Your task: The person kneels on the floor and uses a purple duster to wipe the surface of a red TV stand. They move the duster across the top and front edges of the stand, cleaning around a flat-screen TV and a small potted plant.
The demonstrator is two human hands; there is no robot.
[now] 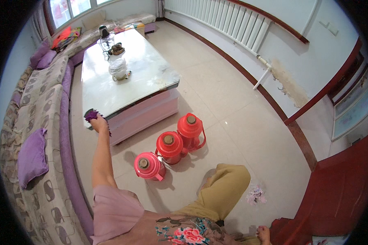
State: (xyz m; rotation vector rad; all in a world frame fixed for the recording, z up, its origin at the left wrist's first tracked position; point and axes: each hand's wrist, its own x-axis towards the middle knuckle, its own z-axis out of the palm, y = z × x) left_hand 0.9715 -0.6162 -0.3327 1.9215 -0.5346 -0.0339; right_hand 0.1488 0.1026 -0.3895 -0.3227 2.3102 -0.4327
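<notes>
My left hand (99, 123) stretches out to the near left corner of a low table (130, 95) with a glossy pale top. A shaggy purple cloth (92, 115) is gripped in it, touching that corner, and a strip of it hangs beside my fingers. At the lower right edge, my right hand (263, 234) is low beside my body with its fingers curled; whether it holds anything is hidden. Three thermos flasks with cork-like stoppers stand upright on the tiles before me: a pink one (148, 167), a red one (169, 145) and another red one (190, 128) with its handle towards the right.
A patterned sofa (46, 183) with a purple cushion (33, 157) runs along the left. A plastic-wrapped container (118, 69) and a brown object (117, 49) sit on the table. Crumpled paper-like scraps (256, 194) lie on the floor. A red-brown door (334, 190) is at right, a radiator (220, 21) behind.
</notes>
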